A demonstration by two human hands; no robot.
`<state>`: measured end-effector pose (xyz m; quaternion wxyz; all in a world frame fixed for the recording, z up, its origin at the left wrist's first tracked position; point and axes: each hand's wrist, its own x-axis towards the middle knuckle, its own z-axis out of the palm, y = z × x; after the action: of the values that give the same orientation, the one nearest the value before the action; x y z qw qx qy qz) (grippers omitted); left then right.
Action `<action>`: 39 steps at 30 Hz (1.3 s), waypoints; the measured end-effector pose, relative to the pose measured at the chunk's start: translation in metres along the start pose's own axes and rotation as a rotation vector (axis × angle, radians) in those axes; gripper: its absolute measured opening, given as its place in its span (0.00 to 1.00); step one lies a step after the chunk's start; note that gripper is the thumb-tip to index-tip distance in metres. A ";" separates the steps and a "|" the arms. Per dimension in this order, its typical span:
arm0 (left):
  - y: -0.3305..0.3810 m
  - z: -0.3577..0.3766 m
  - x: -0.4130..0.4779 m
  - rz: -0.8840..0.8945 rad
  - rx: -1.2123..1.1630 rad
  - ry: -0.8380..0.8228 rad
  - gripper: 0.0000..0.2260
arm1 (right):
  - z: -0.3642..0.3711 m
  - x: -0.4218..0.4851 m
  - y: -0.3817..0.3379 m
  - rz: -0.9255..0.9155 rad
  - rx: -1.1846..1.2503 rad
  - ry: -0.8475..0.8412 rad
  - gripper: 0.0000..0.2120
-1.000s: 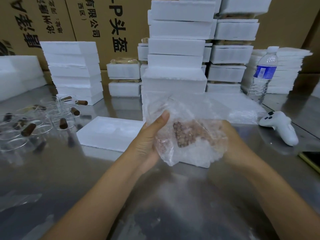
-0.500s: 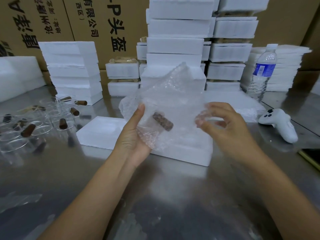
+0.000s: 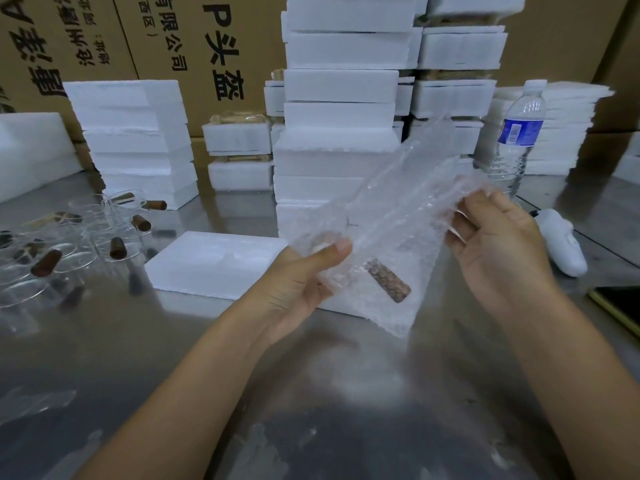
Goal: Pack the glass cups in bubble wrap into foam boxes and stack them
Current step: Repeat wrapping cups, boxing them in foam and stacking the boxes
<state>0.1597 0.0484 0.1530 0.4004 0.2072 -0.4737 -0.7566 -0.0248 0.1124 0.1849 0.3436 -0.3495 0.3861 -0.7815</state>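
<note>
I hold a sheet of bubble wrap in the air over the steel table. My left hand pinches its lower left part, thumb on top. Inside the wrap shows a brown cork handle of a glass cup; the glass itself is hard to make out. My right hand grips the wrap's upper right edge with curled fingers. Under the wrap lies a foam box, and a flat foam tray lies to its left. Several bare glass cups with cork handles stand at the left.
Tall stacks of white foam boxes rise behind, with a shorter stack at the left. A water bottle, a white controller and a phone are at the right. Cardboard cartons form the back wall.
The wrap was bunched around the cup, then spread out. Now it is stretched diagonally, my right hand higher and further right, the cork handle lower in the sheet.
</note>
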 end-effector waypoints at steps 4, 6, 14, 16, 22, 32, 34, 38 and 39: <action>-0.003 0.002 -0.003 -0.021 0.161 -0.043 0.38 | 0.002 -0.001 -0.003 -0.007 0.126 -0.019 0.09; -0.003 0.005 -0.005 -0.008 0.146 -0.044 0.35 | 0.004 -0.002 -0.001 -0.019 0.138 -0.065 0.07; -0.002 0.007 0.000 0.304 -0.182 0.116 0.19 | 0.014 -0.007 0.028 -0.048 -0.273 -0.064 0.28; -0.003 0.004 0.002 0.369 -0.162 0.160 0.19 | 0.016 -0.012 0.034 -0.012 -0.386 -0.181 0.28; -0.009 0.009 0.000 0.366 0.071 0.185 0.21 | 0.017 -0.014 0.037 -0.048 -0.369 -0.242 0.02; -0.010 0.002 -0.004 0.459 0.795 0.281 0.26 | 0.011 -0.007 0.038 -0.089 -0.411 -0.206 0.04; -0.010 0.002 -0.005 0.451 0.835 0.263 0.22 | 0.011 -0.010 0.039 -0.140 -0.469 -0.214 0.05; -0.010 0.002 -0.007 0.405 0.847 0.257 0.18 | 0.012 -0.014 0.041 -0.327 -0.653 -0.132 0.06; -0.010 0.002 -0.007 0.400 0.851 0.252 0.19 | 0.012 -0.015 0.040 -0.367 -0.668 -0.101 0.07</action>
<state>0.1578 0.0576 0.1446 0.4720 0.3471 -0.7195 -0.3729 0.0038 0.1016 0.1526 0.0838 -0.5436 0.5332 -0.6428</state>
